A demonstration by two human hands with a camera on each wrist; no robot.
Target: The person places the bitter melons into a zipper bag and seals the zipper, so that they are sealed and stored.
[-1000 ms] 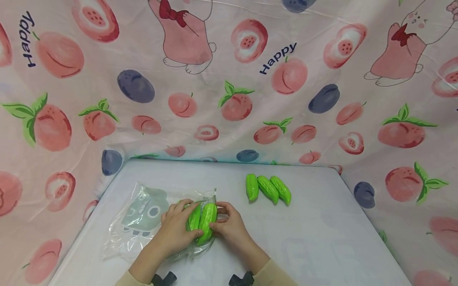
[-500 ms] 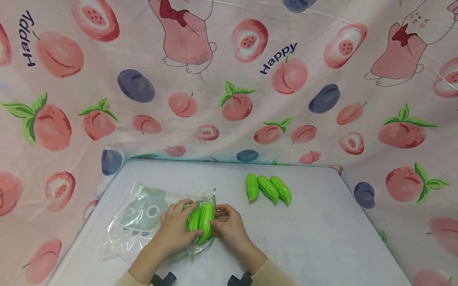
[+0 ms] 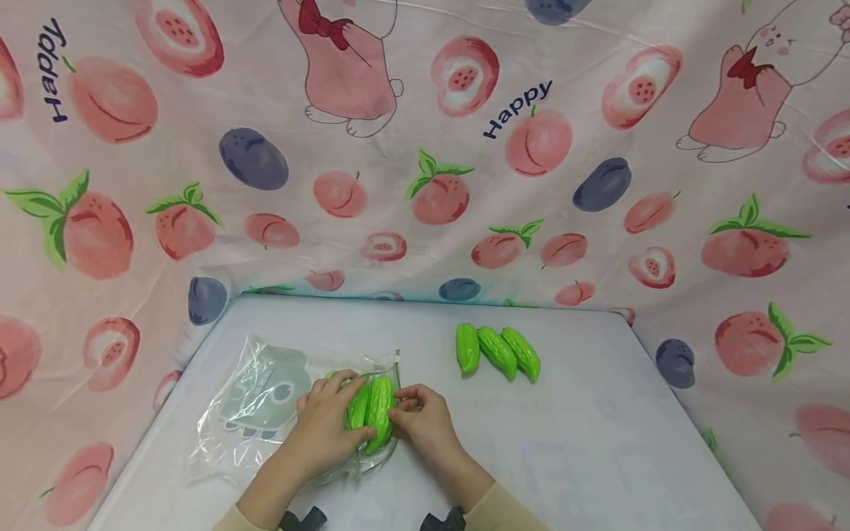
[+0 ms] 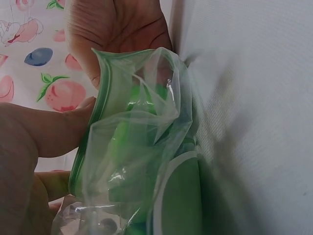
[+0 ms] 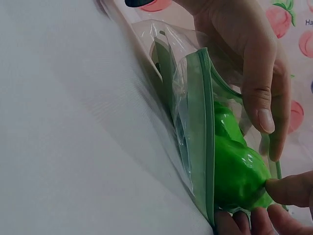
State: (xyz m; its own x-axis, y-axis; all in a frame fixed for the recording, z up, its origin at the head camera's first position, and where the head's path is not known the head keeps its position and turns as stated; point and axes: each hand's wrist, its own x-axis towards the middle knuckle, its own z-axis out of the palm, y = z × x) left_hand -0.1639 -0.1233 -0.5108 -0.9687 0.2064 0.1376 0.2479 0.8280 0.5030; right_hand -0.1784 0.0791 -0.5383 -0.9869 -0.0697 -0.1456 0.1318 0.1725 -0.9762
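In the head view, a clear zip bag (image 3: 212,435) with a pale green cartoon print lies left of centre. My left hand (image 3: 328,420) holds its green-edged mouth. Two bright green toy bitter melons sit at that mouth; the nearer bitter melon (image 3: 381,413) is within my right hand's (image 3: 425,420) grip, its thumb against the melon's end. From the right wrist, the zip strip (image 5: 208,132) stands in front of the bitter melon (image 5: 239,171), which is inside the opening. My left thumb lies along the strip in the left wrist view; plastic partly veils the melons there.
Three more bitter melons (image 3: 498,352) lie side by side towards the back of the white table (image 3: 584,442). A peach-printed cloth (image 3: 398,184) hangs behind and along both sides. Dark wrist mounts show at the front.
The nearer bitter melon has shifted slightly left, further into the bag's mouth, with my right hand following. My left hand stays almost still. The three melons at the back have not moved.
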